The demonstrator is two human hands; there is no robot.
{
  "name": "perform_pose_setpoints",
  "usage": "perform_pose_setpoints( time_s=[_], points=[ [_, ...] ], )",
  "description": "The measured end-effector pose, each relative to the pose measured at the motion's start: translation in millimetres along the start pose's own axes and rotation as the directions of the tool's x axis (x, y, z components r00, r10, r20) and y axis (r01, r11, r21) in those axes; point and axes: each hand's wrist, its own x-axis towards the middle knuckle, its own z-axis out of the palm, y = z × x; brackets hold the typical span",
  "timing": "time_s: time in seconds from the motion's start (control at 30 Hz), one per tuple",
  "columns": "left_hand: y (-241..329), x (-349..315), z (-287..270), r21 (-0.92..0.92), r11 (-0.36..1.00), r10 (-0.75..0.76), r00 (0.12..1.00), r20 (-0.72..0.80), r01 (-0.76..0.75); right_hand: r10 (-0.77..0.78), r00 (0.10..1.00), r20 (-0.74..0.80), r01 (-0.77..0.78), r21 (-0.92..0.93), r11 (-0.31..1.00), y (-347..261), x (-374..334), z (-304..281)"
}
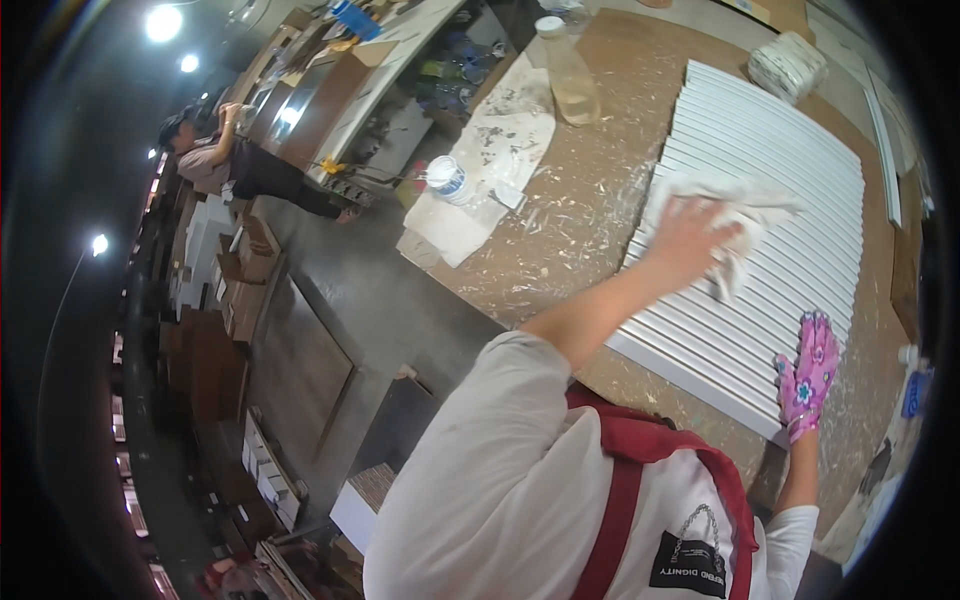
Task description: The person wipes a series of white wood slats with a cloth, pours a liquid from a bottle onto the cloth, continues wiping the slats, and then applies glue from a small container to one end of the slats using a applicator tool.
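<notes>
Bare L hand (692,240) half-spread, palm down on the white cloth (755,208), atop the ribbed panel (805,165) toward the R edge of the worktable (595,190)! Panel's long axis runs away fr. the body; gloved R hand (810,375) lies flat, open, no visible grip, nr panel's near-R corner

Lamps (163,23) glare at upper left, fisheye edges bending into blackness.

Passage runs across the table (600,200) between the bottle (573,82) and the ridged panel (770,145); a white tub (446,179) obstructs farther left.
</notes>
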Motion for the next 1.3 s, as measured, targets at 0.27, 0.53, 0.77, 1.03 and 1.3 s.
perform_pose_setpoints(
  time_s=[0.27,0.53,0.77,1.03,1.3],
  points=[
    [-36,33,-50,-0.304,0.867,-0.347,0.916,0.203,0.396,0.021,1.0,-0.011,-0.022,-0.043,0.999,50,36,19],
    [52,53,59,-0.417,0.908,0.028,0.987,0.158,0.04,0.164,0.986,0.037,-0.159,-0.114,0.981,72,73,30],
    [-117,-8,-5,-0.168,0.735,-0.627,0.752,0.202,0.657,0.026,0.999,-0.043,-0.031,-0.114,0.993,37,94,23],
    [68,77,63,-0.35,0.937,0.045,0.985,0.169,0.017,0.167,0.985,0.032,-0.161,-0.145,0.976,44,85,22],
    [-107,42,25,-0.143,0.805,-0.526,0.805,0.276,0.575,0.256,0.963,0.082,-0.243,-0.146,0.959,42,84,23]
  ],
)
